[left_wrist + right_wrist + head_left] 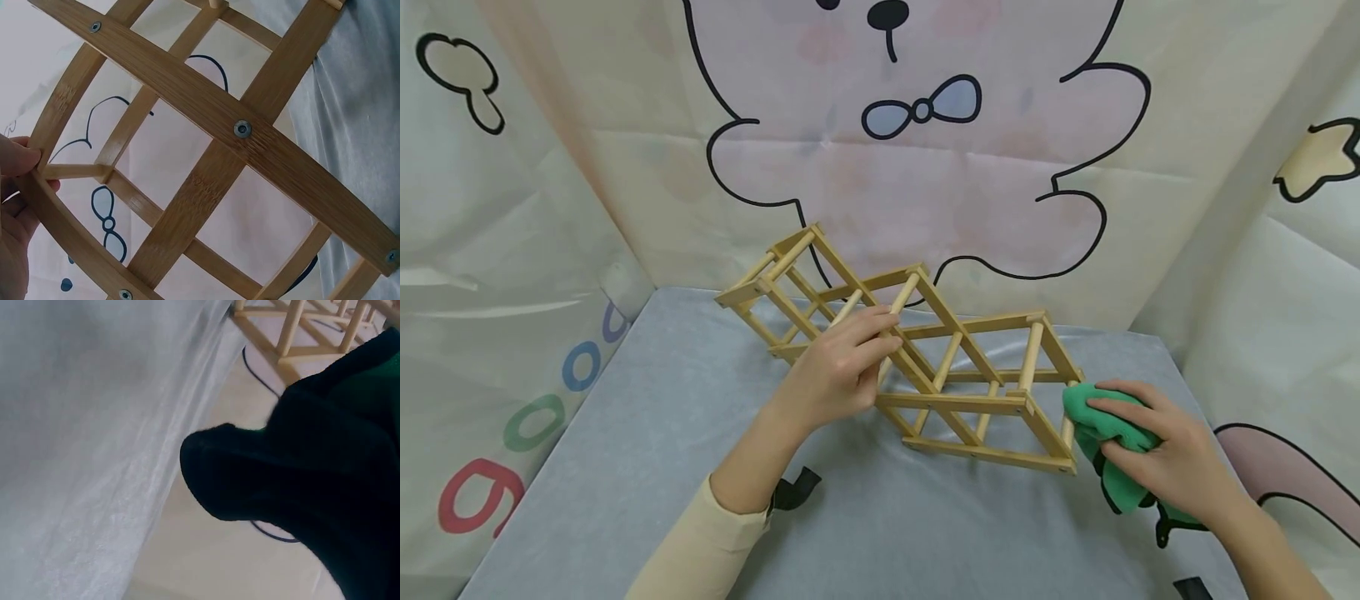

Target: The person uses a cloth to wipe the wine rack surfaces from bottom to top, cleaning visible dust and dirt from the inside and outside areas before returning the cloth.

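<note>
A pale wooden folding wine rack (970, 406) of crossed slats and round rods stands slantwise on the cloth-covered table. My left hand (842, 367) grips it near its middle, fingers over an upper joint. In the left wrist view the thumb (17, 156) pinches a slat of the rack (169, 78), beside a rod. My right hand (1180, 442) holds a bunched green cloth (1112, 417) right at the rack's right end. The cloth (300, 469) looks dark and fills much of the right wrist view, with that hand hidden behind it.
Grey-blue fabric covers the table (625, 467). A printed backdrop (925, 200) with a cartoon figure rises close behind the rack, and side panels stand left and right. A small black piece (797, 488) shows by the left wrist, another (1192, 588) at the near right.
</note>
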Tool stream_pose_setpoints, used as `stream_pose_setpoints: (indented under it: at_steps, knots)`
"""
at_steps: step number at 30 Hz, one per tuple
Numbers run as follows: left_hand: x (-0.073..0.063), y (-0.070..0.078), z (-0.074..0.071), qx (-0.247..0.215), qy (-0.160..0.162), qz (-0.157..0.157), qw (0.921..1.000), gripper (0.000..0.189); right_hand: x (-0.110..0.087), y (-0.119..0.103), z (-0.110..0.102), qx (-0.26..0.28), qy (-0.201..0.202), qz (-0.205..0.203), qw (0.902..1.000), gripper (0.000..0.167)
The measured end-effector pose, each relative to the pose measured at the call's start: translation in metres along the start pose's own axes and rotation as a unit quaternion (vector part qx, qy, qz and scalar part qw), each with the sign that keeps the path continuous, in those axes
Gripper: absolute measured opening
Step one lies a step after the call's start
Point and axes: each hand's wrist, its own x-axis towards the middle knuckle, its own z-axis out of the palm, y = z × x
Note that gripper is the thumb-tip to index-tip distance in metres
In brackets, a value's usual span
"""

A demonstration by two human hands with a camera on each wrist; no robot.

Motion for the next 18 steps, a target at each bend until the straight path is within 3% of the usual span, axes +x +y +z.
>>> stream_pose_setpoints:
  at_steps: [7,18]
  knots:
    - [0.003,-0.001,0.001,-0.006,0.009,0.012,0.9999,0.029,0.007,0.013,-0.002,0.010,0.017,0.021,0.9996,0.062]
    - [0.001,-0.003,0.001,-0.005,0.021,0.021,0.9995,0.026,0.031,0.011,-0.008,-0.017,0.010,0.026,0.9995,0.060]
